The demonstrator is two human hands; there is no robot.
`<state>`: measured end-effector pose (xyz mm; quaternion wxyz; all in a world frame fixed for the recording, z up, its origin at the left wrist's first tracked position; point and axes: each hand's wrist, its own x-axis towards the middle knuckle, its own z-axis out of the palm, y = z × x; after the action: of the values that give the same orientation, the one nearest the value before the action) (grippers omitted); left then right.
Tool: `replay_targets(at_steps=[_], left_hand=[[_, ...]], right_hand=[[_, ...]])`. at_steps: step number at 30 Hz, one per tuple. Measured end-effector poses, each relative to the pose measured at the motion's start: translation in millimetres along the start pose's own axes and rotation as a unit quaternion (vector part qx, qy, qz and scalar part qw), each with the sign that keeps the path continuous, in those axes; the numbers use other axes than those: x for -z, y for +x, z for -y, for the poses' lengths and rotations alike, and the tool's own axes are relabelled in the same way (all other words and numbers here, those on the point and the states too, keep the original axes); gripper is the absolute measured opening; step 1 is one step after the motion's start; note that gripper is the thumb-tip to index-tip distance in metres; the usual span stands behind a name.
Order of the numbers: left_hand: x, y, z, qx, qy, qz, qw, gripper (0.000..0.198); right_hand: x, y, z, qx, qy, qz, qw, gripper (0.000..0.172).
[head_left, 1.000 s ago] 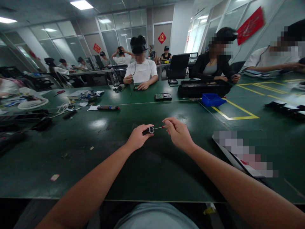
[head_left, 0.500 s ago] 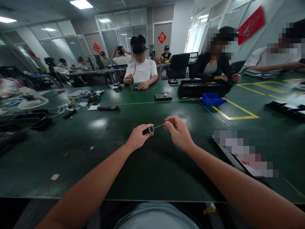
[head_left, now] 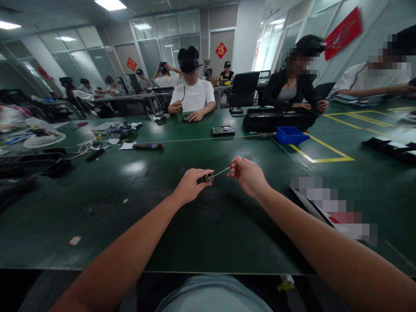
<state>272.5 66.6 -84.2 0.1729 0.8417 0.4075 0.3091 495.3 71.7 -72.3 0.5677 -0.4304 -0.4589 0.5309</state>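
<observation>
My left hand [head_left: 191, 185] is closed around a small dark cylindrical part [head_left: 209, 177] with a pale ring at its end, which faces right. In my right hand [head_left: 248, 175] is a screwdriver [head_left: 222, 171] with a thin metal shaft and a red handle, mostly covered by my fingers. The shaft slants down to the left, and its tip is at the ringed end of the part. Whether the tip touches inside cannot be made out. Both hands are just above the green table [head_left: 195, 229].
A laptop-like flat object [head_left: 312, 208] lies to my right. Further back are a circuit-board device [head_left: 222, 131], a blue tray [head_left: 290, 135] and a long black housing [head_left: 277, 120]. Dark parts [head_left: 32, 162] and a white fan grille [head_left: 45, 138] lie left. A person [head_left: 191, 93] sits opposite.
My right hand has shifted slightly right and up, its fingers curled differently around the screwdriver handle. The shaft slants more steeply. My left hand and the cylindrical part have turned slightly right.
</observation>
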Motion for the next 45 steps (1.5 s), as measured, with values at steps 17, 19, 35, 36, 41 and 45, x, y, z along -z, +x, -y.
replay_targets(at_steps=[17, 19, 35, 36, 41, 45], left_hand=[[-0.1, 0.3, 0.0, 0.022, 0.035, 0.003, 0.999, 0.041], [-0.5, 0.5, -0.2, 0.028, 0.038, 0.009, 0.999, 0.042], [-2.8, 0.6, 2.4, 0.103, -0.069, -0.070, 0.990, 0.038], [-3.3, 1.0, 2.8, 0.116, -0.094, -0.084, 0.985, 0.038], [-4.5, 2.9, 4.6, 0.170, -0.209, -0.120, 0.956, 0.036], [-0.5, 5.5, -2.5, 0.190, -0.182, -0.120, 0.957, 0.034]], right_hand=[[-7.1, -21.3, 11.9, 0.204, -0.294, -0.027, 0.933, 0.023], [-7.6, -22.4, 12.6, 0.211, -0.319, -0.023, 0.924, 0.022], [-5.1, -18.5, 10.1, 0.230, -0.406, -0.010, 0.884, 0.018], [-5.1, -18.4, 10.0, 0.229, -0.405, -0.012, 0.885, 0.019], [-4.5, -18.9, 9.9, 0.232, -0.402, -0.017, 0.886, 0.021], [-4.5, -19.5, 11.1, 0.236, -0.391, -0.021, 0.889, 0.022]])
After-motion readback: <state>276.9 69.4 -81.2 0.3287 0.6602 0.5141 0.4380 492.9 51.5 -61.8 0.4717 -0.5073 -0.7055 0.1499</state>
